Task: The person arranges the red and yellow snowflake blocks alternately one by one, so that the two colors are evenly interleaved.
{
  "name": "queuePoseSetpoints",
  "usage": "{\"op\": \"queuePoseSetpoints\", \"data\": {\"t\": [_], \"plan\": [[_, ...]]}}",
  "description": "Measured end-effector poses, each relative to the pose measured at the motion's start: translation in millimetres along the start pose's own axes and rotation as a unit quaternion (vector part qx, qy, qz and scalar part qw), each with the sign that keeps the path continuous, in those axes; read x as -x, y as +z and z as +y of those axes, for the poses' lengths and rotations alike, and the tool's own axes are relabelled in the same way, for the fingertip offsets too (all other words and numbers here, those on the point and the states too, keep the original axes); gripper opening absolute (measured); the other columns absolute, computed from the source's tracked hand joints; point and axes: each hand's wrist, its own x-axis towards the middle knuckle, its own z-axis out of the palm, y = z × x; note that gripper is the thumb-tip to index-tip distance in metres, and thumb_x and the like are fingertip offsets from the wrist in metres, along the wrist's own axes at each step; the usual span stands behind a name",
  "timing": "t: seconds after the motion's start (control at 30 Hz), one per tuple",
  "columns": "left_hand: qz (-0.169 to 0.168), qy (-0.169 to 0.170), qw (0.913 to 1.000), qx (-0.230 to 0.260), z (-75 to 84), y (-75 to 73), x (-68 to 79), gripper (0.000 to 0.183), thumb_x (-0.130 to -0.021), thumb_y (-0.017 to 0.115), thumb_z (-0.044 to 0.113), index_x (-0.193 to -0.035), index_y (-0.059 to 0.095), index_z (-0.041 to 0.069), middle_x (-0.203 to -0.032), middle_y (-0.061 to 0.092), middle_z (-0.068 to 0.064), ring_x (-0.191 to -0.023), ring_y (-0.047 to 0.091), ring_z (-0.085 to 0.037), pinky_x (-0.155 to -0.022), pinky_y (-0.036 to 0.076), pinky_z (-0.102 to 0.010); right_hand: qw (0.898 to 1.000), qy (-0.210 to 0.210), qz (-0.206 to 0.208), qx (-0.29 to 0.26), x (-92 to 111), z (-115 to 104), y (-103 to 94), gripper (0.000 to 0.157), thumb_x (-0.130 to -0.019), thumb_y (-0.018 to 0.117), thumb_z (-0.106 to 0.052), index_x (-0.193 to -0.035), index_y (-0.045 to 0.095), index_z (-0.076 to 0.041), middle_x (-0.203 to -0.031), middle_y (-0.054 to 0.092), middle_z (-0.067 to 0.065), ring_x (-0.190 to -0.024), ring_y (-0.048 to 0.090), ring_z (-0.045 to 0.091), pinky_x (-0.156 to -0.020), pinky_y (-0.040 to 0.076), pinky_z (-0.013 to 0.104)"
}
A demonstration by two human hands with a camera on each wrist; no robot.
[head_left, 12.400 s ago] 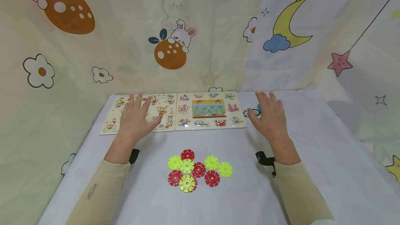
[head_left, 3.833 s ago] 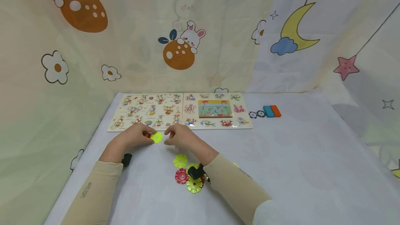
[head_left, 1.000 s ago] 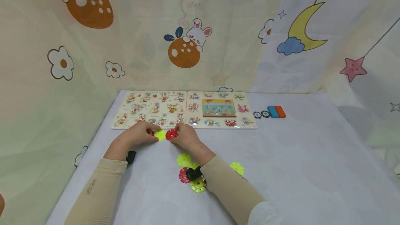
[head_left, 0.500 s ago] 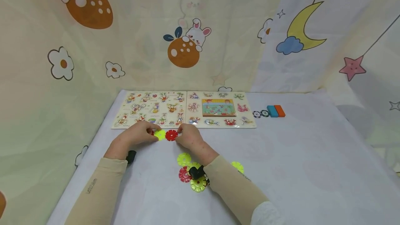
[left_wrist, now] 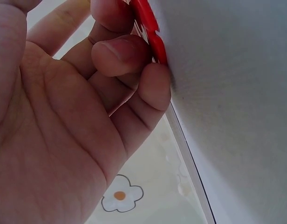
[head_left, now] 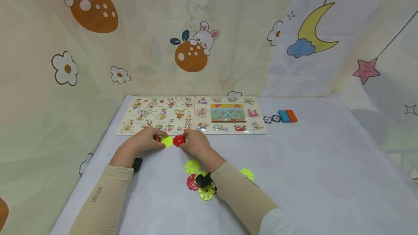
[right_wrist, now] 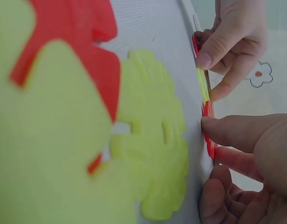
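In the head view my left hand [head_left: 142,143] pinches a yellow-green notched building disc [head_left: 167,141] between thumb and index finger. A red notched disc [left_wrist: 153,42] lies by its curled fingers, mostly hidden from the head view. To the right, my right hand [head_left: 197,144] pinches another red disc [head_left: 179,140] at its right side. The right wrist view has these discs in a row, edge to edge, the yellow-green disc [right_wrist: 202,84] between the red ones. Whether they interlock I cannot tell. Below the right forearm lie loose yellow-green discs [head_left: 192,167] and a red disc [head_left: 192,182], partly covered.
Two picture puzzle boards [head_left: 156,115] lie along the back, just beyond the hands. Right of them are black-and-white round chips [head_left: 267,119], a blue block [head_left: 284,116] and an orange block [head_left: 291,115]. One yellow-green disc [head_left: 247,174] shows beyond the right sleeve.
Seconds ago both hands hovered open; since then discs have been lined up near the boards. My right hand brought the red disc, drew back slightly, and now pinches it again. The left stayed put.
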Motion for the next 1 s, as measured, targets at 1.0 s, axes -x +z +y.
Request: {"op": "queuePoseSetpoints", "data": {"t": [1.0], "plan": [[0.06, 0.018, 0.9916, -0.113, 53.7, 34.7, -4.5, 0.042, -0.081, 0.073, 0.035, -0.117, 0.067, 0.015, -0.098, 0.065, 0.0, -0.077, 0.053, -0.016, -0.064, 0.042, -0.032, 0.997, -0.02, -0.042, -0.069, -0.1, 15.5, -11.1, 0.032, -0.082, 0.074, -0.024, -0.112, 0.065, -0.018, -0.108, 0.061, 0.0, -0.097, 0.056, 0.017, -0.081, 0.045, 0.032]]}}
